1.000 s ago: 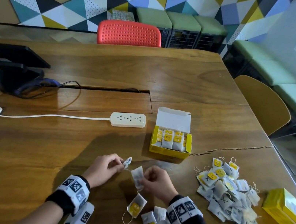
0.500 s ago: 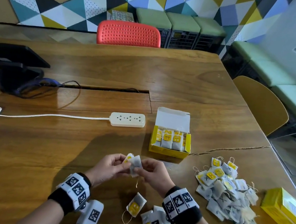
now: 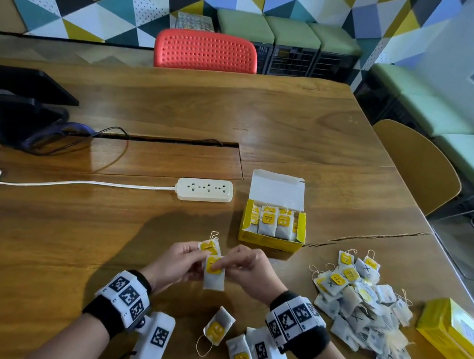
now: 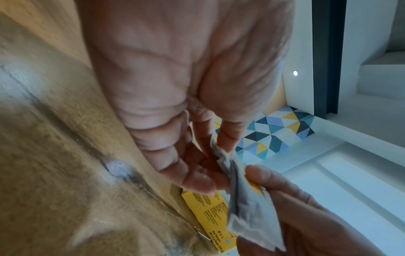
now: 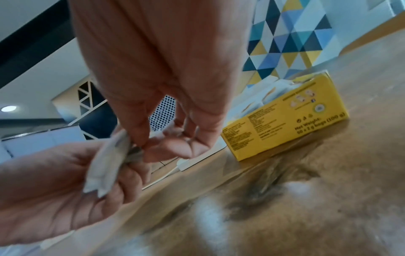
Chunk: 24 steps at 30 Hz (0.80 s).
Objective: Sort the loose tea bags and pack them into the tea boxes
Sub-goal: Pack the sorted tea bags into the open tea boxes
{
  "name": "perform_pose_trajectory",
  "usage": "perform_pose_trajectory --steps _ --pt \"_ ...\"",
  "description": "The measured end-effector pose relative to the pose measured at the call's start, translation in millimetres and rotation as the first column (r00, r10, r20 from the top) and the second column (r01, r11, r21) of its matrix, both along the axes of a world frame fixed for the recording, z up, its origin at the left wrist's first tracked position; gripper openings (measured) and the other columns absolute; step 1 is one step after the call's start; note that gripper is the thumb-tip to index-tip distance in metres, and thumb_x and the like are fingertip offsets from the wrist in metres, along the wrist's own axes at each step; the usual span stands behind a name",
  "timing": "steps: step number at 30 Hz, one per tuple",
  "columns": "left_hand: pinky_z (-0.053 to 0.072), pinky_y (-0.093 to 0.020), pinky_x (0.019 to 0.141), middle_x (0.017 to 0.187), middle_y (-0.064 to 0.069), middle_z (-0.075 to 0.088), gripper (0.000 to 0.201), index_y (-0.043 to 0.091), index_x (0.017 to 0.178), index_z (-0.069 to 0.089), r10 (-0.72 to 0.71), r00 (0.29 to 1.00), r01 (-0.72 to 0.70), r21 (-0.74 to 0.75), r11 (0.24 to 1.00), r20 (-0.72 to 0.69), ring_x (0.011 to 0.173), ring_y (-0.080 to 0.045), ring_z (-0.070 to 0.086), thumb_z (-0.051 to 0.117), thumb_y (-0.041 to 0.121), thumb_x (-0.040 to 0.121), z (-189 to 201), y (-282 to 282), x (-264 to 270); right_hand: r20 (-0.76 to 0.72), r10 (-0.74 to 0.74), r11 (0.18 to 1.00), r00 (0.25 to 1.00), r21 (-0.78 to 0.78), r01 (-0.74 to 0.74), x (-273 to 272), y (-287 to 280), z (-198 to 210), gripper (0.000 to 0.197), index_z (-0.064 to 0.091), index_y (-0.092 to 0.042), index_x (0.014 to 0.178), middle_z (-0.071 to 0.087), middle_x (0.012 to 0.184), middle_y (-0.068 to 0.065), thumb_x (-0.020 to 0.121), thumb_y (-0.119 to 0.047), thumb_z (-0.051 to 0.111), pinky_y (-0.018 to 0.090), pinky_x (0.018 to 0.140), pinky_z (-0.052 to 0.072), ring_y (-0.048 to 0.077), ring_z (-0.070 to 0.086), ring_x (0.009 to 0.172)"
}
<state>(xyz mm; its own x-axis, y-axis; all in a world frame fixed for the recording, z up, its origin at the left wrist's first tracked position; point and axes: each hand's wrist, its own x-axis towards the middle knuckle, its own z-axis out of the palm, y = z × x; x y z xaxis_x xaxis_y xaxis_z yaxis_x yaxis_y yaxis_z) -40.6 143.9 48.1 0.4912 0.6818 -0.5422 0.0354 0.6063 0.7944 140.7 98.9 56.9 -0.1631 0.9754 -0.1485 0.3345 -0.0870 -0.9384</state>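
My two hands meet above the table's near edge, holding two white tea bags with yellow tags. The left hand [image 3: 198, 255] pinches the upper tea bag [image 3: 209, 246], and its fingertips [image 4: 219, 147] grip crumpled paper. The right hand [image 3: 224, 265] pinches the lower tea bag [image 3: 214, 277] at its yellow tag, thumb and finger [image 5: 142, 147] closed on it. The open yellow tea box [image 3: 269, 241] stands just beyond, with a row of bags upright in it. A pile of loose tea bags [image 3: 364, 306] lies to the right.
Two loose tea bags [image 3: 218, 325] [image 3: 241, 358] lie near my wrists. A closed yellow box [image 3: 457, 341] sits at the table's right edge. A white power strip [image 3: 204, 189] and its cable lie left of the open box; a black stand [image 3: 20, 116] is far left.
The hands were slightly apart with a bag and its tag held between them. They have closed together, and two bags are now held one above the other.
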Motion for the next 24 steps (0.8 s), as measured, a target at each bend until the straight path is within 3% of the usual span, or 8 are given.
perform_pose_trajectory --steps 2,4,7,9,12,14,17,24 --pt "0.054 -0.026 0.068 0.099 -0.018 0.067 0.021 0.004 0.105 0.065 -0.001 0.999 0.002 0.006 1.0 -0.034 0.087 -0.023 0.063 0.048 0.014 0.099 0.0 -0.2 -0.8 0.03 0.015 0.998 0.999 -0.067 -0.013 1.1 -0.1 1.0 0.032 0.078 -0.027 0.084 0.061 0.088 -0.008 0.084 0.002 0.064 0.021 0.076 0.052 0.005 0.06 0.081" --pt "0.053 -0.026 0.07 0.099 -0.015 0.068 0.022 0.006 0.107 0.066 -0.002 0.997 0.005 0.036 0.999 -0.08 0.087 -0.021 0.063 0.05 0.018 0.098 -2.3 -0.5 -2.6 0.011 -0.003 0.988 1.0 -0.152 0.005 -0.9 -1.1 4.9 0.016 0.076 -0.014 0.091 0.065 0.092 -0.002 0.088 -0.005 0.064 0.018 0.07 0.05 0.003 0.059 0.077" --pt "0.051 -0.026 0.07 0.093 -0.009 0.07 0.021 0.009 0.103 0.068 -0.008 0.992 0.022 0.108 0.994 -0.124 0.082 -0.016 0.063 0.052 0.02 0.097 -4.9 -0.9 -3.9 0.045 -0.063 0.985 0.997 -0.159 0.069 -3.5 -2.7 3.1 0.007 0.072 -0.016 0.084 0.069 0.088 0.006 0.083 -0.022 0.073 0.028 0.068 0.053 0.01 0.06 0.072" --pt "0.051 -0.021 0.066 0.086 -0.006 0.069 0.019 0.007 0.097 0.069 0.005 0.985 0.027 0.183 0.983 -0.171 0.078 -0.013 0.061 0.053 0.017 0.097 -5.9 -1.2 -3.4 0.027 -0.133 0.982 0.991 -0.132 0.135 -4.3 -3.9 1.1 0.01 0.067 -0.017 0.079 0.068 0.082 0.006 0.079 -0.016 0.077 0.034 0.07 0.056 0.014 0.063 0.072" --pt "0.049 -0.016 0.059 0.08 -0.008 0.07 0.016 0.004 0.093 0.07 0.042 0.974 0.024 0.284 0.959 -0.224 0.07 -0.01 0.061 0.057 0.011 0.094 -7.4 -1.1 -3.4 -0.137 -0.21 0.968 0.968 -0.168 0.186 -5.6 -5.7 0.9 0.02 0.061 -0.012 0.083 0.066 0.079 0.006 0.075 -0.004 0.078 0.033 0.067 0.057 0.018 0.065 0.072" --pt "0.053 -0.019 0.063 0.089 -0.01 0.073 0.014 0.007 0.095 0.072 0.047 0.981 0.011 0.293 0.956 -0.189 0.078 -0.013 0.065 0.058 0.009 0.093 -7.7 -1.1 -3.3 -0.195 -0.235 0.96 0.952 -0.201 0.196 -6.9 -6.1 2.0 0.021 0.061 -0.01 0.083 0.066 0.078 0.005 0.074 -0.002 0.078 0.032 0.067 0.057 0.017 0.065 0.072" --pt "0.055 -0.02 0.067 0.093 -0.002 0.074 0.016 0.012 0.098 0.071 0.038 0.993 -0.007 0.273 0.962 -0.108 0.084 -0.012 0.07 0.057 0.006 0.093 -4.9 -3.4 -0.3 -0.119 -0.289 0.947 0.95 -0.18 0.265 -9.3 -4.6 -0.9 0.02 0.063 -0.011 0.077 0.067 0.075 0.002 0.072 -0.002 0.08 0.025 0.064 0.055 0.011 0.065 0.069" --pt "0.056 -0.023 0.07 0.094 -0.012 0.071 0.027 -0.001 0.101 0.068 0.024 0.998 -0.014 0.168 0.986 -0.054 0.083 -0.016 0.068 0.048 0.017 0.099 -1.7 -3.1 1.9 -0.049 -0.4 0.905 0.915 -0.18 0.386 -7.4 0.1 -4.9 0.015 0.068 -0.013 0.074 0.07 0.074 0.001 0.072 -0.012 0.082 0.021 0.057 0.051 0.008 0.066 0.065"
